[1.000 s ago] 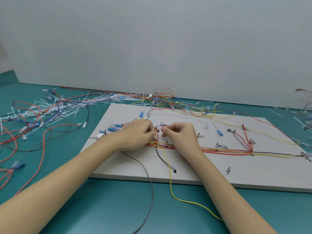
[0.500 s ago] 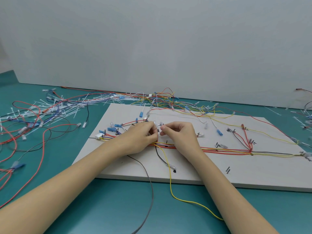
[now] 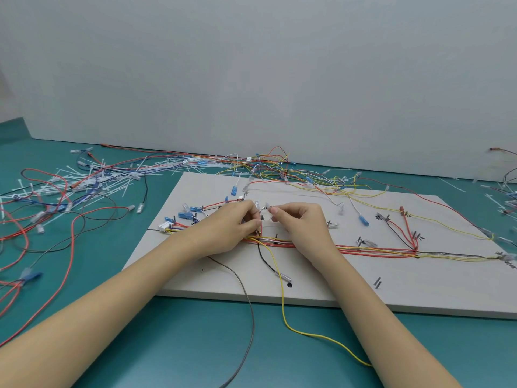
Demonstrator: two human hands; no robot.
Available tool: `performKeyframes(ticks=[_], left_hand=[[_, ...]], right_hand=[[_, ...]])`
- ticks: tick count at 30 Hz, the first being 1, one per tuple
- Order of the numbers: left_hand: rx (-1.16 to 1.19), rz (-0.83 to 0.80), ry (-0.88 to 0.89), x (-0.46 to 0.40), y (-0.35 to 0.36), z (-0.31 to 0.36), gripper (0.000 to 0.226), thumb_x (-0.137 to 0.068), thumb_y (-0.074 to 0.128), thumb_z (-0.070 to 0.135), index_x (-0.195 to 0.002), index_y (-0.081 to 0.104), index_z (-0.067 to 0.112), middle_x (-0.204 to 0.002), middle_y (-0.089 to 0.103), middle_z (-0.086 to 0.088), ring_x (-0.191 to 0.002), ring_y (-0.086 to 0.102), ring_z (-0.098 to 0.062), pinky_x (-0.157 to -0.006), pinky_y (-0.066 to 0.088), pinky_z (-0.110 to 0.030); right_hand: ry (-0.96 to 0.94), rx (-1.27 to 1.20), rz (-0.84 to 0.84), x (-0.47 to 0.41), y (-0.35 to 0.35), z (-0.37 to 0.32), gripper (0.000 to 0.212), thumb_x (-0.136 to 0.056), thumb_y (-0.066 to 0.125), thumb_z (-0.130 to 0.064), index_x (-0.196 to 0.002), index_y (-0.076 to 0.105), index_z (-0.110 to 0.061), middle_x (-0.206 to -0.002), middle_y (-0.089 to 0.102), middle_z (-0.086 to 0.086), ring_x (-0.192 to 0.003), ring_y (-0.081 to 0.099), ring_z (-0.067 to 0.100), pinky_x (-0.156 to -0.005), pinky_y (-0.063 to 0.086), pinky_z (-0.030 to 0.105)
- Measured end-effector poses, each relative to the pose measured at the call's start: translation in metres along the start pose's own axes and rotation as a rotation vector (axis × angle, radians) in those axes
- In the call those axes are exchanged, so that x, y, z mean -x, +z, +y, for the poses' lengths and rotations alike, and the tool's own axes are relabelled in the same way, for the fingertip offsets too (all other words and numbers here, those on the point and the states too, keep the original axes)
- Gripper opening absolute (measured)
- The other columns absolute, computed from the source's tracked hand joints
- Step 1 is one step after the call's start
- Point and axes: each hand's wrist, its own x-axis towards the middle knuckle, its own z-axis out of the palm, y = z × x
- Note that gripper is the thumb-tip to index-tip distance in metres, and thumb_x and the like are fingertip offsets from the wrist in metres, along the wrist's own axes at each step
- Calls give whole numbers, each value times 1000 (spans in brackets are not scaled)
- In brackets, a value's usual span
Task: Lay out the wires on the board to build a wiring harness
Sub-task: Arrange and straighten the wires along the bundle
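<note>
While the left hand [image 3: 232,231] pinches red wires [image 3: 260,229], the right hand [image 3: 300,224] pinches a clear terminal [image 3: 268,206]

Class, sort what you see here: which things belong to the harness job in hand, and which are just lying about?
In the job:
white rectangular board
red and yellow wire bundle laid along the board
left hand and right hand, pinching small wire ends
loose yellow wire trailing off the board

Lying about:
heap of white plastic cable ties
spare red wires on the teal table
</note>
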Motion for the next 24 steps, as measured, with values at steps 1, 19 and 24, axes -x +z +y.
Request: performKeyframes(ticks=[1,19,24], left_hand=[[-12,2,5,0,0,0,11,-98,50,30,-87,53,31,-79,56,12,-68,50,1,-58,35,-13],[544,96,-12,-2,-7,-1,14,-82,70,-5,-87,63,7,-71,72,-12,-62,70,-17,-63,56,-23],[540,97,-53,-1,-7,-3,15,-83,72,3,-88,61,13,-67,72,1,-63,66,-8,-61,52,-20]], right_hand=[[3,-1,3,0,0,0,16,-90,68,-17,-82,76,-7,-61,64,-12,-50,51,-7,-53,34,6],[37,-16,-86,0,-4,-1,13,-89,69,-15,-82,75,-6,-72,69,-1,-56,53,-9,-56,36,5],[51,14,-68,0,-4,0,15,-90,68,-16,-81,75,-6,-65,65,-6,-50,50,-7,-52,33,5]])
